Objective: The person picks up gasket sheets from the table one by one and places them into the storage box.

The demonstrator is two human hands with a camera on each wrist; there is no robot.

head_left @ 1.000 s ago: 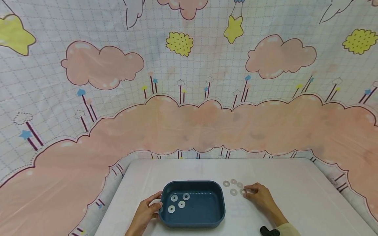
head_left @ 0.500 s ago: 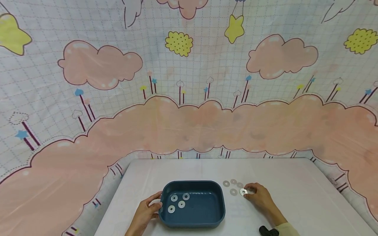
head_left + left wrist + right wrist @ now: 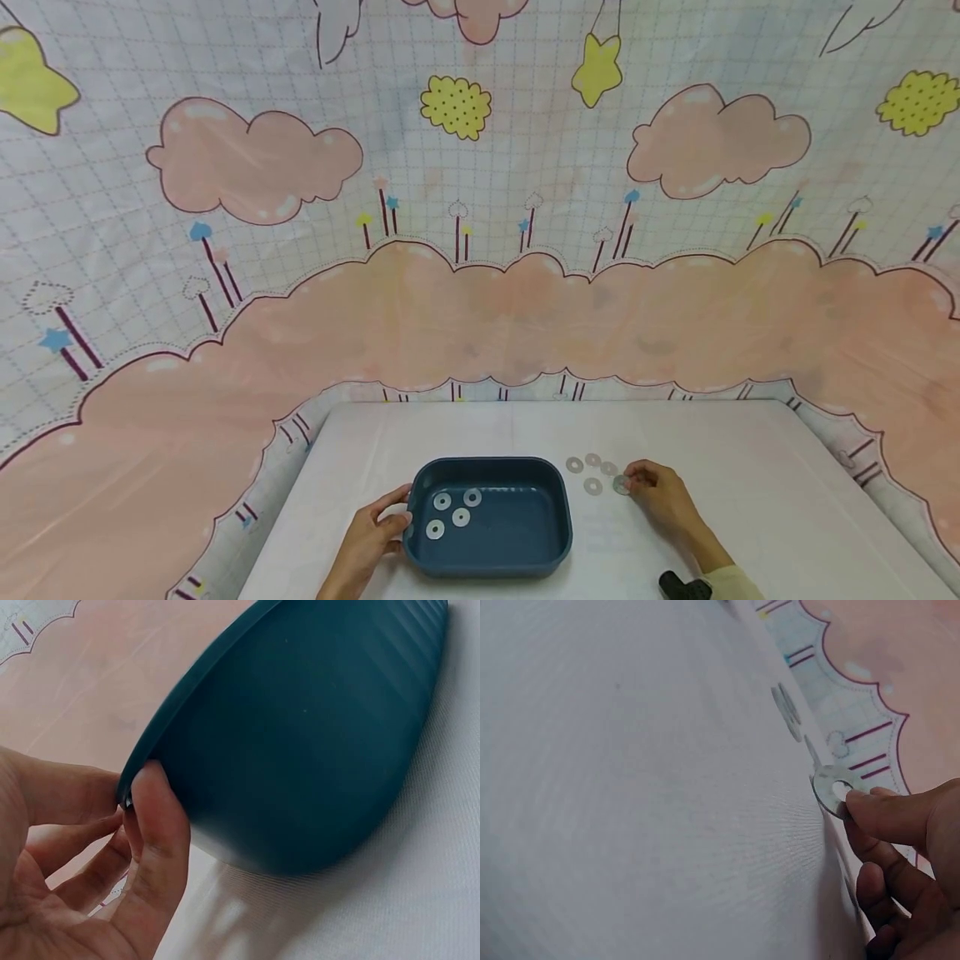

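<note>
My left hand (image 3: 360, 537) pinches the left rim of a dark blue rectangular tray (image 3: 517, 521), thumb outside and fingers at the edge, as the left wrist view shows of the hand (image 3: 90, 862) and the tray wall (image 3: 292, 750). Inside the tray, toward its left, lie several flat metal washers (image 3: 430, 532). To the right of the tray my right hand (image 3: 666, 498) pinches one washer (image 3: 618, 488) by its edge between thumb and fingers. Seen from the right wrist, that washer (image 3: 825, 782) is tilted, with its hole partly behind the thumb.
Several more washers (image 3: 587, 489) lie flat on the white tabletop (image 3: 450, 429) between the tray and my right hand. A black device (image 3: 684, 587) sits at the right wrist by a pale sleeve (image 3: 731, 585). A cloth printed with clouds (image 3: 480, 325) hangs behind the table.
The right hand has tipped the washer up and drawn it slightly to the right, away from the others. The left hand and the tray have stayed in place.
</note>
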